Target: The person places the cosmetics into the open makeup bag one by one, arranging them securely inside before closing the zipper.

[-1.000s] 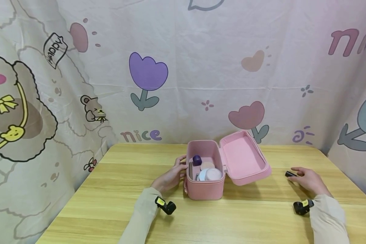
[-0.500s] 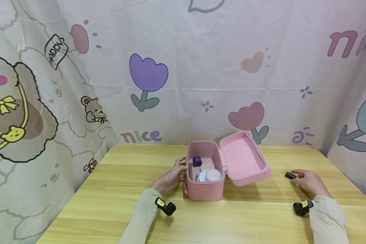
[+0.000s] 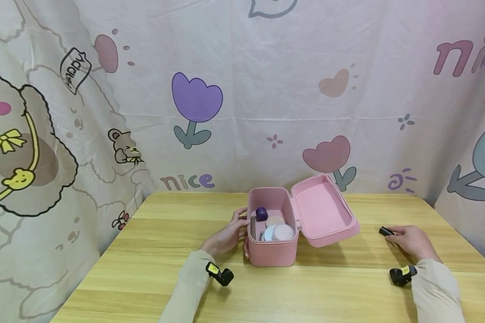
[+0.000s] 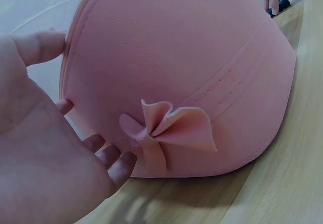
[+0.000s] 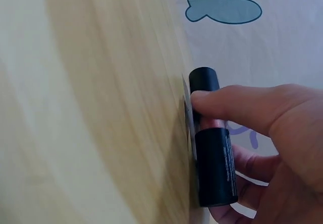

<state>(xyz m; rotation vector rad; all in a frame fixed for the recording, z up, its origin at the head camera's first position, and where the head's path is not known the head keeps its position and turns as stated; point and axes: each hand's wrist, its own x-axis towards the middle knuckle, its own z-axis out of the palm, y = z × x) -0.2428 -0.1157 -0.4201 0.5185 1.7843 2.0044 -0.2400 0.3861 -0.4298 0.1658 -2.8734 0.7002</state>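
Observation:
A pink cosmetic case (image 3: 272, 254) stands on the table with its lid (image 3: 322, 207) swung out to the right. My left hand (image 3: 226, 234) rests against the case's left side, thumb at the zipped rim and fingertips on the outer wall beside a pink bow (image 4: 174, 128). Inside the case lie a round white container (image 3: 283, 232), a dark purple piece (image 3: 261, 213), a beige round pad (image 3: 274, 220) and a brown stick (image 3: 253, 227). Off to the right, my right hand (image 3: 415, 242) pinches a black lipstick tube (image 5: 216, 168) with a pinkish middle band, low over the tabletop.
The wooden table (image 3: 331, 291) runs back to a patterned cloth (image 3: 258, 80) hanging behind it, with more cloth at both sides. Small black cameras (image 3: 402, 275) sit on both wrists.
The right hand's upper fingers have drawn slightly closer to the lipstick tube. The case and left hand keep their places, and the head view has shifted a little.

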